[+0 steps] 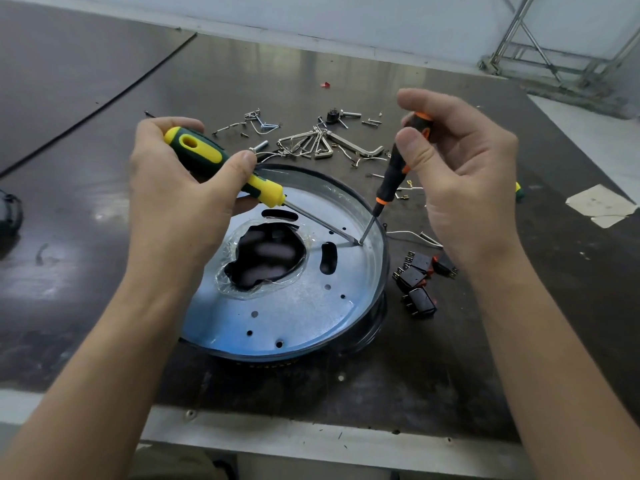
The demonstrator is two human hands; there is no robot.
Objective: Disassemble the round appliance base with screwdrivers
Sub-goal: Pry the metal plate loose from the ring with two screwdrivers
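The round appliance base lies on the dark table, a silver metal disc with small holes, two slots and a ragged central opening edged with clear film. My left hand grips a yellow-and-green screwdriver, its shaft slanting down to the right. My right hand pinches a black-and-orange screwdriver near its top, almost upright. Both tips meet at one spot on the disc's right side, near the rim.
Behind the base lies a scatter of hex keys, screws, wire clips and a small black part. Three black rocker switches sit right of the base. A piece of white tape is at far right; a dark object at the left edge.
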